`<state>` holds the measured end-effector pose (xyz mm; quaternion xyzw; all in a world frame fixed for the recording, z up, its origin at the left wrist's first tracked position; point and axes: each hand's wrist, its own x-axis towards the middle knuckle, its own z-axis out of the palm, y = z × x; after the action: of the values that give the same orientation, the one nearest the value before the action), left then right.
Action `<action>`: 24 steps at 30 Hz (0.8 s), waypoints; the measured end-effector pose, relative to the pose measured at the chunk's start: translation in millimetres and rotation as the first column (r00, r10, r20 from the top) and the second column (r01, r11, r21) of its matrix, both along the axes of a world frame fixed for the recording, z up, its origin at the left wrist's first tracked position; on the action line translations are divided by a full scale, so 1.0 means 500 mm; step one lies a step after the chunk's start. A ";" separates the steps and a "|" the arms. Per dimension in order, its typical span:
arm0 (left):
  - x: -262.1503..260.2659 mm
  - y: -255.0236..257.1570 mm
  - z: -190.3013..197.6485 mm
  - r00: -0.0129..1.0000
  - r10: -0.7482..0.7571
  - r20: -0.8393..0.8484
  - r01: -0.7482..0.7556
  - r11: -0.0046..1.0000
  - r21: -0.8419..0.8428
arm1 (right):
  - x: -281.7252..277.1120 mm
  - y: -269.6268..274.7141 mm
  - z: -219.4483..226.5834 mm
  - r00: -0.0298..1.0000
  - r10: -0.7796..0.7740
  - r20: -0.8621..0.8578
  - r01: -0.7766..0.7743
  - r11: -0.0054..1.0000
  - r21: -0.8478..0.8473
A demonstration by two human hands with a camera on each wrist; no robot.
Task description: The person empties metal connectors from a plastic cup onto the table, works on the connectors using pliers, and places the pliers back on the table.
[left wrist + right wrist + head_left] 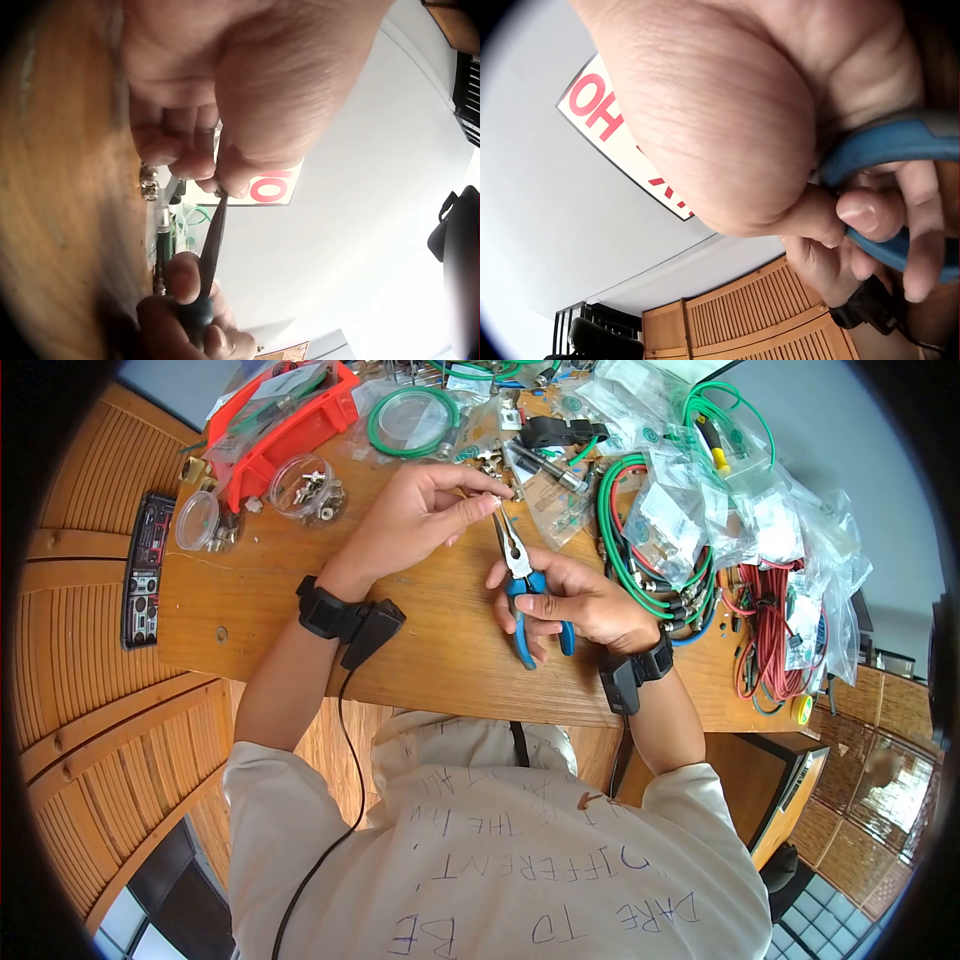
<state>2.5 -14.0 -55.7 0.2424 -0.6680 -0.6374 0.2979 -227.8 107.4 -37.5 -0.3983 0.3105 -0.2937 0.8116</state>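
Observation:
My right hand (590,605) grips long-nose pliers (517,560) by their blue handles, the tips pointing away from me. My left hand (415,515) pinches a tiny piece between thumb and forefinger, right at the plier tips. In the left wrist view that small piece (221,192) is mostly hidden by the fingertips, and I cannot tell its kind. The dark plier nose (214,244) reaches up to it from the right hand (169,322). Seen from the right wrist, a blue handle (900,142) curves through the fingers, with the left hand (817,262) beyond.
A red bin (285,435) stands at the back left, near clear tubs (300,485) of small metal connectors. Coiled green cables (610,530), plastic bags (740,510) and a red cable bundle (775,630) crowd the right of the wooden table (440,660). Metal fittings (490,465) lie beyond the left hand.

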 end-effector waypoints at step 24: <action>-0.001 -0.003 -0.008 0.998 0.012 -0.056 -0.009 0.998 0.055 | -0.006 -0.003 0.005 1.000 0.017 -0.020 -0.017 1.000 0.020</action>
<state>2.1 -15.4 -59.6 0.2359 -0.6401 -0.6606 0.3133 -230.9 106.0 -35.3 -0.3957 0.3184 -0.2796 0.8148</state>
